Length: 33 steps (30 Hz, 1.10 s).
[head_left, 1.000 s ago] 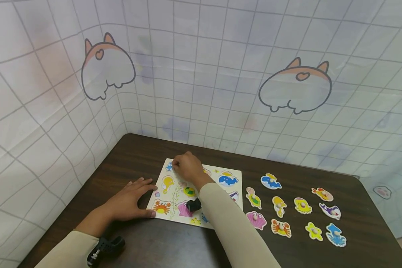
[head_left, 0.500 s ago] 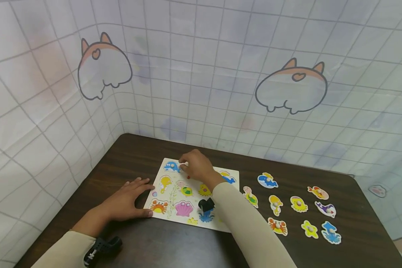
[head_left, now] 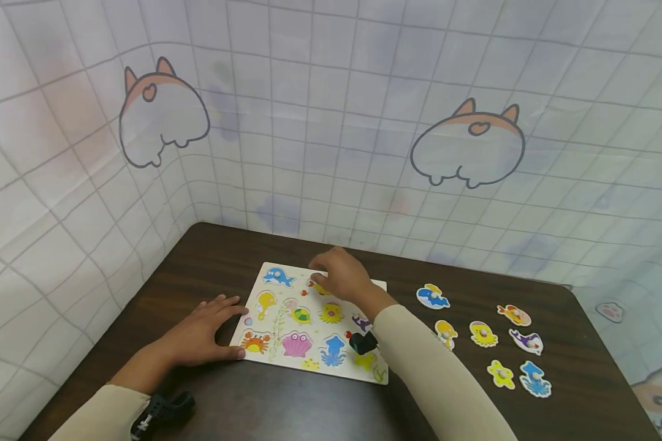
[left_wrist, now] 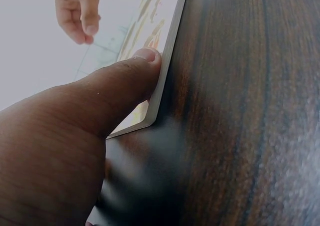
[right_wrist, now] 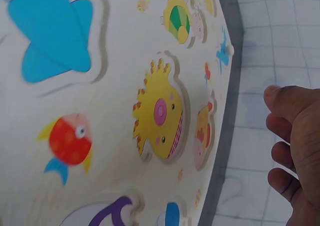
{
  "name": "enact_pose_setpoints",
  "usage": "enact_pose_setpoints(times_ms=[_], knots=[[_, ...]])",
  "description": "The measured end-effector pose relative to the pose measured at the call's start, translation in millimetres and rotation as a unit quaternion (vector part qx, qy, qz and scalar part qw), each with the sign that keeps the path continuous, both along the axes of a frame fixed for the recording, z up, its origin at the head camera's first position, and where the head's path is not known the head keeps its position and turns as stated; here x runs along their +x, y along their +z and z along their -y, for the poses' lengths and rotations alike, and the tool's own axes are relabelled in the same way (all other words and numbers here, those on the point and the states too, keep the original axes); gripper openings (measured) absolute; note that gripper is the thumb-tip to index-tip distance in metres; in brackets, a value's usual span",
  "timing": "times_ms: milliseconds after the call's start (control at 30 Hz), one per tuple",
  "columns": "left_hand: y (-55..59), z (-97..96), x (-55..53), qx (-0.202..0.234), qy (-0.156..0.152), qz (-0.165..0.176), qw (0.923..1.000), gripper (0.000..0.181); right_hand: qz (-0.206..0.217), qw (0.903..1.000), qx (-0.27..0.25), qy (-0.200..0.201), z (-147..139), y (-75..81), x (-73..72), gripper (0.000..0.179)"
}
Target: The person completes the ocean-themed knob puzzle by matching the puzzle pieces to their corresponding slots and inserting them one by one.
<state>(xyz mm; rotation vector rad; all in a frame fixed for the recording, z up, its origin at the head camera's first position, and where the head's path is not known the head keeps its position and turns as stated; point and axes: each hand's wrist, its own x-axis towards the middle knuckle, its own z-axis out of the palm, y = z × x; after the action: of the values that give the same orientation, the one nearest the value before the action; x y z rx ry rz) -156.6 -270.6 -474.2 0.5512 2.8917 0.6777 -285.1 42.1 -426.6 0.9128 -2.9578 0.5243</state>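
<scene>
My left hand (head_left: 201, 334) rests at the left edge of a white puzzle board (head_left: 315, 331) printed with sea animals. Its thumb (left_wrist: 142, 60) presses on the board's near corner, and the other fingers lie extended beside the edge. A blue dolphin piece (head_left: 278, 277) with a small knob sits in the top-left recess. Over the board's far edge hovers my right hand (head_left: 343, 275), fingers loosely bent; the right wrist view shows nothing between them. Below it the board carries a yellow octopus picture (right_wrist: 161, 113) and a blue squid picture (head_left: 333, 350).
Loose knobbed pieces lie right of the board: a whale (head_left: 433, 297), a fish (head_left: 514, 315), a yellow octopus (head_left: 482, 334), a purple-and-white piece (head_left: 526, 341), a star (head_left: 501, 375) and a squid (head_left: 535, 380). My right sleeve (head_left: 436, 367) partly covers a seahorse (head_left: 445, 331). A patterned curtain (head_left: 309, 153) hangs behind.
My right hand has left the dolphin piece, which now shows in its recess, and has moved right along the board's far side. The left hand stays at the board. The head view has shifted slightly.
</scene>
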Motion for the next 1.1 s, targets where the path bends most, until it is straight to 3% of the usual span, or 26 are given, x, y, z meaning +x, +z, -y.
enact_pose_setpoints(times_ms=[500, 1100], knots=[[-1.8, 1.6, -0.2, 0.005, -0.001, -0.007, 1.0, 0.09, 0.002, 0.9998, -0.021, 0.0, -39, 4.8, 19.0, 0.034], [1.9, 0.0, 0.9, 0.009, -0.001, 0.005, 0.9999, 0.091, 0.021, 0.996, -0.054, -0.068, -95, 6.6, 35.1, 0.035]])
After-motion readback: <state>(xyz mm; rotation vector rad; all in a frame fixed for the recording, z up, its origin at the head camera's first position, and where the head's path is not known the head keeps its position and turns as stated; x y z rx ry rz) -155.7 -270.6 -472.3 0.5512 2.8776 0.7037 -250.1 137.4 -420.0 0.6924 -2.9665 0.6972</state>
